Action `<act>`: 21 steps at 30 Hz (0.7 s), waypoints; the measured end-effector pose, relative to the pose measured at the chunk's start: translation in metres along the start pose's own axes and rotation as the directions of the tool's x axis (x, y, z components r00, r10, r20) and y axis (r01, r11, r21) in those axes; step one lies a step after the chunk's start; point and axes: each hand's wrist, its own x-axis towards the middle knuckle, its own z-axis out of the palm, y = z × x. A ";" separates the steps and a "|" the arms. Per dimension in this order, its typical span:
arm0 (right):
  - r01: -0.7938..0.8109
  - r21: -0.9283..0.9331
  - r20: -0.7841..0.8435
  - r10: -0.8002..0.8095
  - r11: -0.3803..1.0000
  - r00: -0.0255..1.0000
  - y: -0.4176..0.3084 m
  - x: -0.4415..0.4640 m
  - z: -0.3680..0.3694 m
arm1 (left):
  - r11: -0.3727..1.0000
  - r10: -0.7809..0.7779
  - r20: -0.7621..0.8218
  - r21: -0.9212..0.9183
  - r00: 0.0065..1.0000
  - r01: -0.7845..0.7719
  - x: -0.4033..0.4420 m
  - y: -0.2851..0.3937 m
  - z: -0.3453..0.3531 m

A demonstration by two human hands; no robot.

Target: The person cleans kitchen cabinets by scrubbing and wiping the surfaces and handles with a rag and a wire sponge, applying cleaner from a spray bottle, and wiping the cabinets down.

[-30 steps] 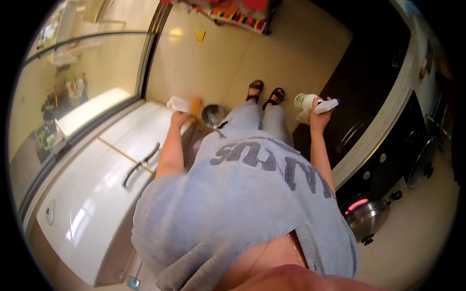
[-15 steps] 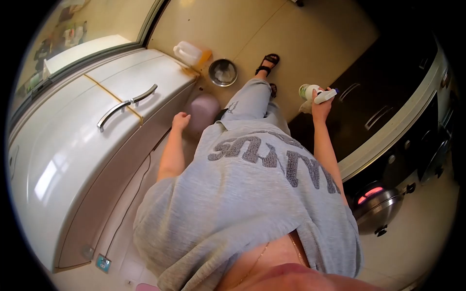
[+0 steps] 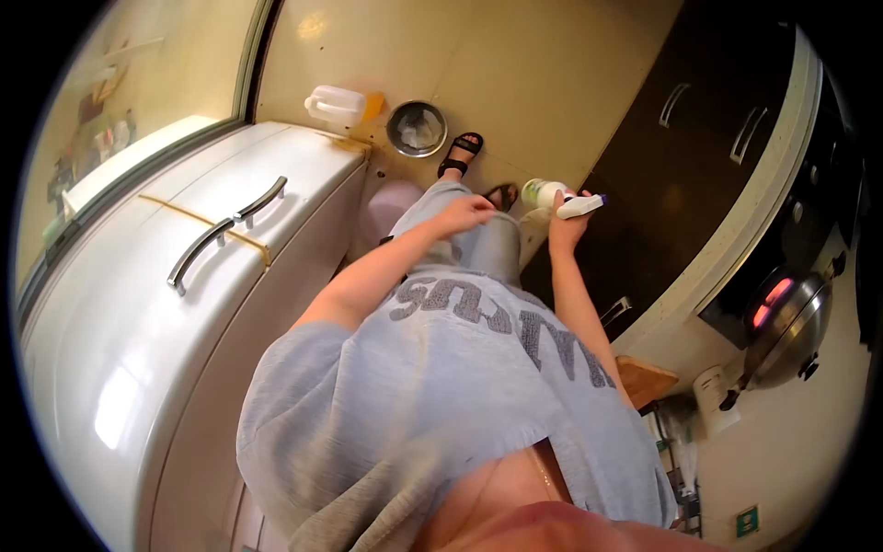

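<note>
Over the legs (image 3: 497, 250), the half-open left hand (image 3: 463, 213) has swung nearer the bottle (image 3: 544, 194) clamped in the right hand (image 3: 567, 232).

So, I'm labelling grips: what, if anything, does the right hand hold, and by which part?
The right hand holds a spray bottle at the neck, by the spray head.

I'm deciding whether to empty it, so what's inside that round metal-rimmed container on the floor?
Inside the round metal-rimmed container lies some pale, crumpled material, too unclear to identify. It covers much of the bottom, so anything beneath it is hidden.
</note>
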 end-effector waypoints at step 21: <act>-0.022 0.212 -0.353 0.097 0.977 0.931 0.308 -0.026 0.123 | 0.778 0.212 0.262 -0.628 0.942 -0.001 0.259 -0.131 0.038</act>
